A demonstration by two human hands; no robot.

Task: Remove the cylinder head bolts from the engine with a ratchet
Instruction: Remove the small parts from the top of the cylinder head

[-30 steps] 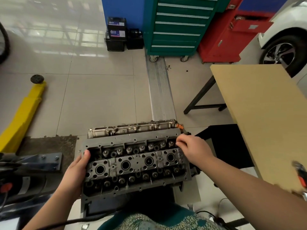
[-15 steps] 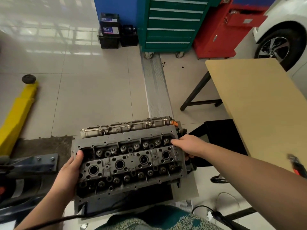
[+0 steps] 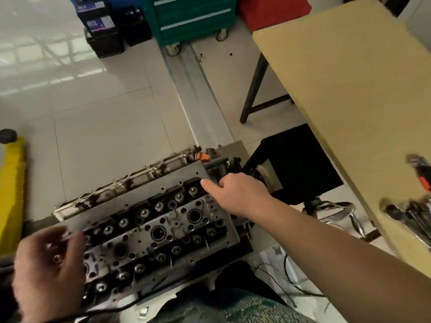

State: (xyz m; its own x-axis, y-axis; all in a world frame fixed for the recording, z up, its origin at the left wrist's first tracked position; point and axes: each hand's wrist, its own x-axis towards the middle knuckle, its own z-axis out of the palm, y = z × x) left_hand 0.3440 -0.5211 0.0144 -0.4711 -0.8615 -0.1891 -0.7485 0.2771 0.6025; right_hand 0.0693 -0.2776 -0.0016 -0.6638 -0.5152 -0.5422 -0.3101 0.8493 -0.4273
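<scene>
The right hand (image 3: pixel 240 194) lies on the three o'clock end of the grey, oil-stained aluminium cylinder head (image 3: pixel 149 227), fingers reaching over its edge so I cannot tell if they curl round it, while the blurred left hand (image 3: pixel 46 273) hovers spread and empty over the nine o'clock end. The head sits low at six o'clock, between both arms. No ratchet is in either hand, and the steel tools (image 3: pixel 410 217) lie at four o'clock on the tan wooden tabletop (image 3: pixel 349 94), so a blind reach could knock them off.
</scene>
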